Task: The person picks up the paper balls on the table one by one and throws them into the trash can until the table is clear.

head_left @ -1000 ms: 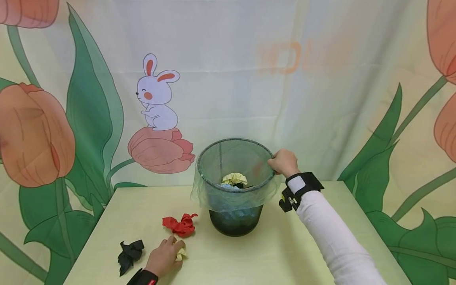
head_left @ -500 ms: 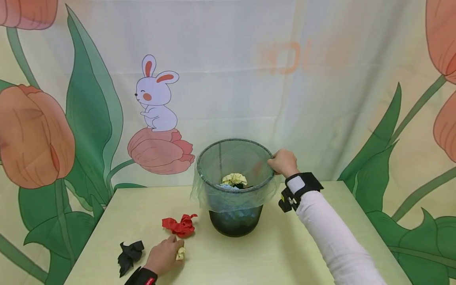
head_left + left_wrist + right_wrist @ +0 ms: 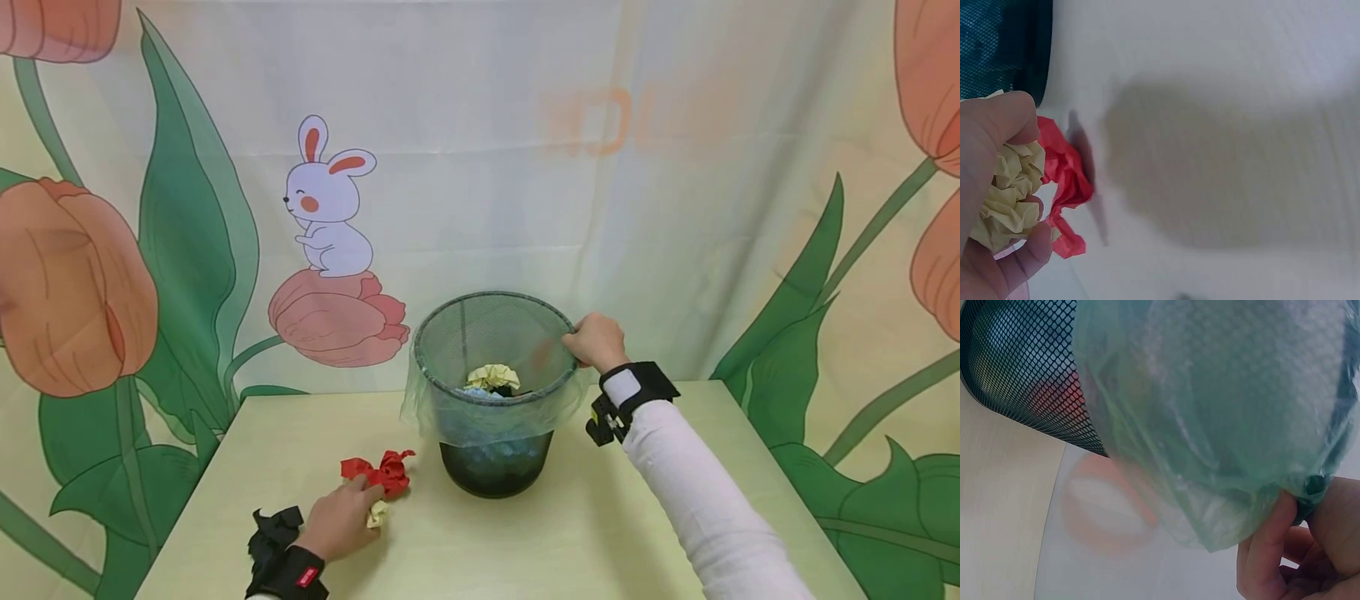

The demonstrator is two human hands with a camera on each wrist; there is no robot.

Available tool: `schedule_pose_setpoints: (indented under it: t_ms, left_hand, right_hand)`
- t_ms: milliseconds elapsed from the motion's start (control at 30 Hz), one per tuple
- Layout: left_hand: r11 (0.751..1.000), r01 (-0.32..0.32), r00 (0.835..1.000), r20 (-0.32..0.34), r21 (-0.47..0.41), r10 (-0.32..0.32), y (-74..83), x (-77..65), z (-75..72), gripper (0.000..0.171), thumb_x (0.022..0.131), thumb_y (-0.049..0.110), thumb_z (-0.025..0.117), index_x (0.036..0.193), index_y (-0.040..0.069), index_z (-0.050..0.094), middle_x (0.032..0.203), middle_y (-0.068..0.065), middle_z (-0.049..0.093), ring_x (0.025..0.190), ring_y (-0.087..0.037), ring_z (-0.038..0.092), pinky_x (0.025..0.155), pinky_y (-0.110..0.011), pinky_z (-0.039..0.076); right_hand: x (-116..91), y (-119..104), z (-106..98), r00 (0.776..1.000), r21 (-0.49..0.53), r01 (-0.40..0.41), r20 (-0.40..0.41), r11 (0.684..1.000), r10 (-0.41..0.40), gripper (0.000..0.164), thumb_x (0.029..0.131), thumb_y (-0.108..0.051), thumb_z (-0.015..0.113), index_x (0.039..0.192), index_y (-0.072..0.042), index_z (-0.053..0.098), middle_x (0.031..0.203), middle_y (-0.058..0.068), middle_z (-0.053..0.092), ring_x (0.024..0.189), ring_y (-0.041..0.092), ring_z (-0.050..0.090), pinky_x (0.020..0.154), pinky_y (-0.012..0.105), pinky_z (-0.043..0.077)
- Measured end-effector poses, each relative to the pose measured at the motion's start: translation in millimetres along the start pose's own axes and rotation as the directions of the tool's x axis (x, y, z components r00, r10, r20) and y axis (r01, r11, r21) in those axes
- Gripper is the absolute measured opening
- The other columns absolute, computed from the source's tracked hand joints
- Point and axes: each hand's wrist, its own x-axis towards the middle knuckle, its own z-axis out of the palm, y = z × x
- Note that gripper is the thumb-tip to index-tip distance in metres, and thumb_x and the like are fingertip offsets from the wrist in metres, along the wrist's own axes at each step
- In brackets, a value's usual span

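My left hand [image 3: 337, 521] grips a crumpled ball of pale yellow paper [image 3: 1013, 200], with thumb and fingers curled around it. Just beyond its fingertips lies a crumpled red paper [image 3: 390, 473], partly overlapped by the hand. A crumpled black paper [image 3: 273, 529] is beside the left wrist, partly covered by the wristband. My right hand [image 3: 600, 343] pinches the rim of a black mesh wastebasket [image 3: 495, 479] on its right side. The basket's green plastic liner [image 3: 1210, 425] is folded over the rim, and the right fingers hold it there.
Inside the basket, a yellow crumpled paper [image 3: 493, 377] rests on top of blue paper [image 3: 483, 393]. The basket stands at the back middle of a pale table [image 3: 585, 533]. Behind it hangs a curtain [image 3: 480, 167] printed with tulips and a rabbit.
The left hand has lifted slightly and shifted forward and left with the yellow paper, so it now overlaps the red paper and its wristband covers some black paper. The right hand stays put.
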Motion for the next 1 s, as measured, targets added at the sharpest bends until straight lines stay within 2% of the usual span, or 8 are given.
schedule_pose_setpoints:
  t_ms: [300,500,633,1000]
  left_hand:
    - [0.997,-0.056,0.993,-0.096,0.054,0.061,0.7,12.8,-30.4,0.035,0.059,0.021,0.082,0.088,0.016,0.062,0.079,0.001,0.052,0.063,-0.011,0.048,0.048,-0.028,0.043]
    - [0.992,-0.092,0.985,-0.138,0.086,0.103,-0.8,22.1,-48.9,0.038,0.059,0.024,0.084,0.090,0.015,0.062,0.077,0.001,0.049,0.062,-0.011,0.046,0.046,-0.026,0.041]
    - [0.991,-0.106,0.984,-0.137,0.085,0.117,-1.8,26.7,-59.5,0.036,0.061,0.018,0.081,0.091,0.014,0.062,0.078,0.000,0.049,0.062,-0.011,0.046,0.046,-0.025,0.041]
    - [0.991,-0.095,0.988,-0.117,0.098,0.106,0.1,42.3,-82.3,0.038,0.063,0.022,0.082,0.095,0.014,0.062,0.081,-0.002,0.051,0.065,-0.013,0.049,0.049,-0.025,0.046]
  right_hand:
    - [0,-1,0,1.000,0.010,0.001,-0.006,1.000,-0.001,0.045,0.077,-0.006,0.050,0.041,-0.018,0.027,0.034,-0.009,0.027,0.035,0.008,0.044,0.034,0.016,0.022]
    - [0,-1,0,1.000,0.002,-0.001,-0.011,1.000,0.001,0.045,0.077,-0.006,0.050,0.040,-0.018,0.027,0.034,-0.009,0.029,0.034,0.007,0.044,0.034,0.016,0.022]
    - [0,-1,0,1.000,-0.006,-0.001,-0.011,1.000,0.001,0.046,0.077,-0.007,0.050,0.040,-0.018,0.027,0.033,-0.009,0.029,0.034,0.008,0.044,0.034,0.016,0.022]
    - [1,-1,0,1.000,-0.001,-0.005,-0.016,1.000,0.005,0.045,0.077,-0.005,0.050,0.041,-0.018,0.026,0.034,-0.009,0.028,0.035,0.008,0.044,0.034,0.016,0.022]
